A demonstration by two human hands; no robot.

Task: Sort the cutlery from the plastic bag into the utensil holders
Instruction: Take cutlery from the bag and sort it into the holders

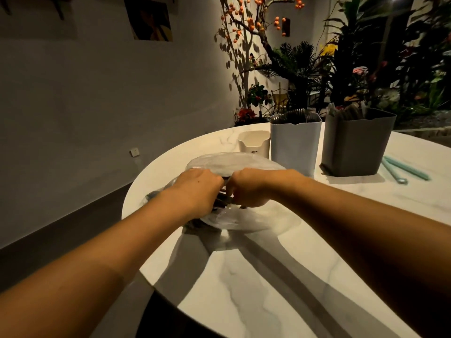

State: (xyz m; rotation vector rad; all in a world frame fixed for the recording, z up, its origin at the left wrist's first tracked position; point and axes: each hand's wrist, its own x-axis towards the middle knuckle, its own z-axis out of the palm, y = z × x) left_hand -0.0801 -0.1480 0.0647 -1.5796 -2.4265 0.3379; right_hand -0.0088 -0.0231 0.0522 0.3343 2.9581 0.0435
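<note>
Hands — left hand and right hand — each grip closed on the plastic bag of dark cutlery near the surface's left edge.

A round white table with grey marble veining carries everything. Near its middle-left lies a clear plastic bag, crumpled, with dark cutlery showing inside it. Beyond the bag, toward the far edge, stands a small cream holder marked with small lettering. Just right of it stands a taller white holder with dark pieces at its rim. Right again, close beside it, is a grey holder, also with items sticking up from it. On the far right, two pale teal sticks lie flat on the tabletop, near the grey holder's base.
</note>
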